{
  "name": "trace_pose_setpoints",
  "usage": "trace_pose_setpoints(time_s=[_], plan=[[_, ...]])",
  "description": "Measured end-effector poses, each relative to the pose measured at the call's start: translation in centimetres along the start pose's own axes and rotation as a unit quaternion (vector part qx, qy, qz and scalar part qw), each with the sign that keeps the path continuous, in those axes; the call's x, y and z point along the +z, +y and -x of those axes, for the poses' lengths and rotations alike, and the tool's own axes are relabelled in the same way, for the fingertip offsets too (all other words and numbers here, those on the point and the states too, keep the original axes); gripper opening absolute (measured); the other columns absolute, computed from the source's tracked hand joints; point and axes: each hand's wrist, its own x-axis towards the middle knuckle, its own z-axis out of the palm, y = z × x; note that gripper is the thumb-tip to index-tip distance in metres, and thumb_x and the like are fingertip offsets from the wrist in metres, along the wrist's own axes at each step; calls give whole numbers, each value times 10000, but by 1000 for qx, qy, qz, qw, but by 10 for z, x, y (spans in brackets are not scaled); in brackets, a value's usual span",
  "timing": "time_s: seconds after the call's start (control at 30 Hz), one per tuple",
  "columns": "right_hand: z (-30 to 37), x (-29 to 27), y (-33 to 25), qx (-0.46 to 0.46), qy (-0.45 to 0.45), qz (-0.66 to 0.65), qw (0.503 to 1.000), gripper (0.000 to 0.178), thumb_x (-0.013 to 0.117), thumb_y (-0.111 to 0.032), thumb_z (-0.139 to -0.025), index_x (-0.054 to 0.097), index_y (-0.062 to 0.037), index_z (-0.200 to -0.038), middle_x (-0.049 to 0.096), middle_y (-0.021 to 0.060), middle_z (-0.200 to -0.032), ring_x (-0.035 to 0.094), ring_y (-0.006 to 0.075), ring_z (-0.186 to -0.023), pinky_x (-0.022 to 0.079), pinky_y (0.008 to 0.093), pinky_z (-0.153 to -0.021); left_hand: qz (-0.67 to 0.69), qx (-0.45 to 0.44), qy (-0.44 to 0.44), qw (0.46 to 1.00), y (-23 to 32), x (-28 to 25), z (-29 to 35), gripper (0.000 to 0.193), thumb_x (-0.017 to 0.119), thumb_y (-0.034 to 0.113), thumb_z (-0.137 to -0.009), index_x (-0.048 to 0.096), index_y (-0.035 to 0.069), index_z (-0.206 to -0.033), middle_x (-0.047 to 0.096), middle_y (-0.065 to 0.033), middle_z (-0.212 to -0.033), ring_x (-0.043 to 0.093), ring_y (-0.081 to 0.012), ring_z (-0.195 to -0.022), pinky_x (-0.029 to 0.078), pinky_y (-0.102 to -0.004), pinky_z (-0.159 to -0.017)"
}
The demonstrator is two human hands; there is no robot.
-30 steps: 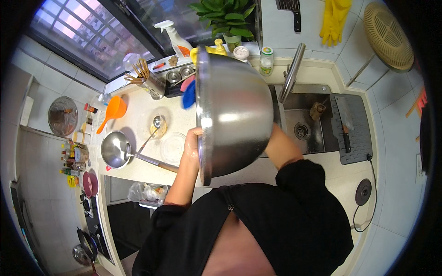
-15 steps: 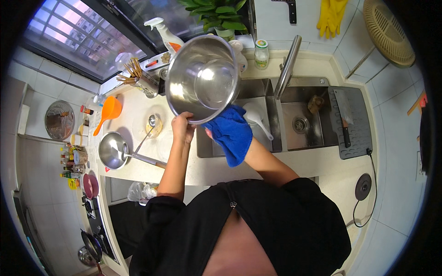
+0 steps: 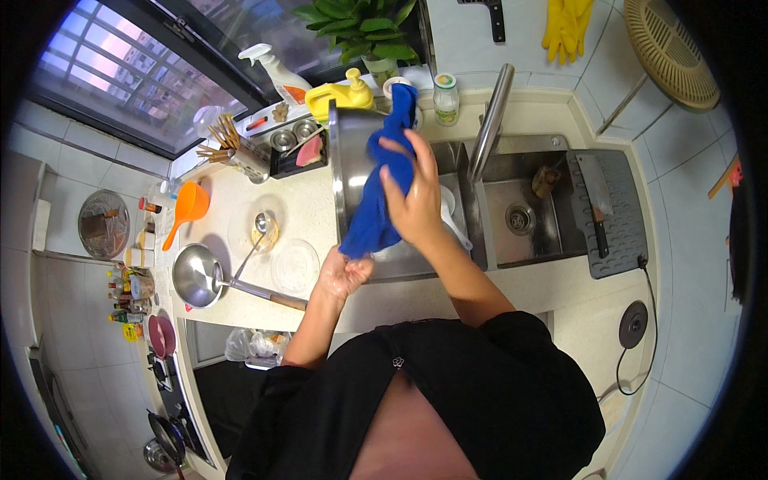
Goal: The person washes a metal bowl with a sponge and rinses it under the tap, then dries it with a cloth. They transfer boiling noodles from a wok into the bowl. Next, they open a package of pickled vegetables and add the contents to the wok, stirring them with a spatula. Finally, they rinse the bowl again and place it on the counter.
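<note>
While both hands work above the left side of the sink (image 3: 478,192), a long blue cloth (image 3: 372,196) lies between them, in front of a steel bowl (image 3: 350,164) that seems turned nearly side-on, its rim to the left; much of the bowl is hidden. The cloth's long axis slants from upper right, near the window ledge, to lower left, toward the person. The right hand (image 3: 414,192) is nearer its middle, coming in from the right, with thumb and fingers spread apart against the fabric; how firmly they grip cannot be told. The left hand (image 3: 346,272) is at the cloth's lower end, palm partly up, fingers curled loosely; whether they pinch cloth or rim is unclear. Just right of the right hand, a white spoon (image 3: 458,228) lies in the sink. To the left, on the table (image 3: 248,308), are a clear round lid (image 3: 296,266) and a long-handled steel scoop (image 3: 196,274). A yellow pump bottle (image 3: 344,100) stands behind the bowl.
</note>
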Motion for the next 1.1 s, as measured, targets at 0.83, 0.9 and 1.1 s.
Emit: trace_pose_setpoints(time_s=[0.83,0.9,1.1], plan=[[102,-45,151,245,-486,-148,826,103,472,-162,-775,558,-106,-766,539,63,-612,531,159,-586,411,326,-516,185,11,-170,968,39,-24,22,117,515,87,-779,464,81,-674,412,9,-557,316,-81,-428,239,-200,-402],[98,-56,150,258,-549,-53,793,106,452,-144,-808,551,-108,-796,543,56,-652,531,141,-644,427,315,-563,185,2,-165,969,37,-26,20,119,512,82,-780,462,81,-672,406,9,-552,306,-81,-425,235,-201,-402],[42,-55,96,-33,-629,53,775,110,471,-174,-839,539,-108,-894,563,68,-813,530,152,-731,434,308,-666,156,22,-153,976,40,-31,19,119,494,75,-790,461,70,-676,402,-3,-547,302,-86,-421,234,-196,-391]])
